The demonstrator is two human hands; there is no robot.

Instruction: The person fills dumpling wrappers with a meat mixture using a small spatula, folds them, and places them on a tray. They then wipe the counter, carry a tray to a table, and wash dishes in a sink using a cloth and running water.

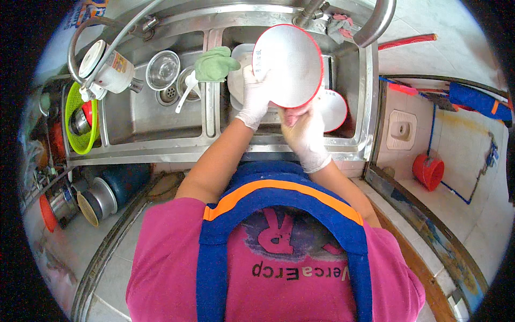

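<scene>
Above the right basin of a steel double sink, my left hand (256,94), in a thin white glove, grips the left edge of a round white plate (287,66) with a red rim. My right hand (303,129), gloved too, is at the plate's lower edge; its fingers are partly hidden beneath it, and something pinkish shows there. Below, a second red-rimmed dish (333,110) lies in the basin, partly behind my right hand. A pale rectangular tub (237,52) sits under the plate. A green cloth (217,64) drapes over the divider between the basins.
The left basin holds a metal bowl (163,70), another metal bowl and a white spoon (186,96). A lime-green basket (82,137) stands at the sink's left end. Overhead curve a steel faucet (376,24) and a hose. A pink and grey cloth (340,28) lies behind the right basin.
</scene>
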